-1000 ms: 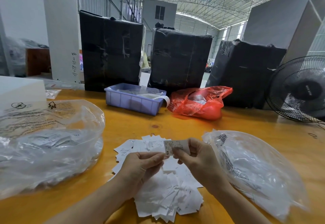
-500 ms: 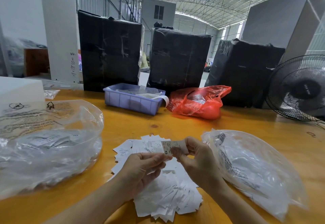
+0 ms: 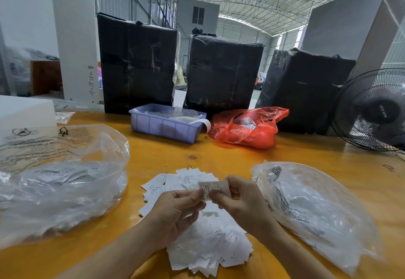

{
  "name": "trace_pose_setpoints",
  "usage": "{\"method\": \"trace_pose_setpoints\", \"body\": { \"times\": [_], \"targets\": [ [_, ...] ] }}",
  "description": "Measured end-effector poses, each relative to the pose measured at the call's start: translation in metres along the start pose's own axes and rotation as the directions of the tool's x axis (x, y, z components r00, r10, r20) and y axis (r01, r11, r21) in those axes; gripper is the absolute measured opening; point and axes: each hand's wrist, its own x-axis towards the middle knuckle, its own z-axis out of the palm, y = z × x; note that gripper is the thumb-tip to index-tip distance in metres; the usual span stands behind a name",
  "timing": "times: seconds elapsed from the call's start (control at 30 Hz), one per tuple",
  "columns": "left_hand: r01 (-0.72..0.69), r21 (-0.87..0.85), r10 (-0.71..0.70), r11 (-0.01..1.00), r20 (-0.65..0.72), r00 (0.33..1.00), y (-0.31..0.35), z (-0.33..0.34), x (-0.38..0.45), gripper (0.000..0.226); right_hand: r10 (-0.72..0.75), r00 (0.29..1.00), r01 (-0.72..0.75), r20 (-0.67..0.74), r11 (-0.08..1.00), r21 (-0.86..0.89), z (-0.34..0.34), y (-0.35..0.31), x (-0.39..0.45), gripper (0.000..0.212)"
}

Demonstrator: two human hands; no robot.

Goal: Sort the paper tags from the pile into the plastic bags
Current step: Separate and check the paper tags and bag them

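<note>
A: Both hands on one small white printed paper tag [image 3: 212,187]: the right hand [image 3: 243,202] pinches its right end between thumb and curled fingers, the left hand [image 3: 175,209] nips the lower left corner.

B: It's held just above the scattered pile of white paper tags [image 3: 203,235] on the orange wooden table [image 3: 164,158].

A: Flanking them, a large clear plastic bag [image 3: 59,182] left, and another crumpled clear plastic bag [image 3: 313,213] right.
</note>
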Motion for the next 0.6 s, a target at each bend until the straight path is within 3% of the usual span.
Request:
{"method": "trace_pose_setpoints", "body": {
  "times": [0.3,0.43,0.6],
  "targets": [
    [-0.038,0.114,0.033,0.993,0.041,0.999,-0.0001,-0.0005,-0.0018,0.018,0.157,0.971,-0.185,0.182,0.971,0.151,-0.0021,0.0010,0.0001,0.014],
    [-0.101,0.211,0.091,0.972,0.055,0.994,-0.0032,0.0016,-0.0049,0.016,0.113,0.978,-0.108,0.174,0.994,-0.034,0.0015,0.0025,0.0003,0.025],
    [-0.160,0.256,0.149,0.953,0.061,0.987,-0.0028,0.0009,-0.0062,0.027,0.070,0.952,-0.021,0.296,0.986,-0.166,0.0033,0.0018,-0.0019,0.045]
  ]
}}
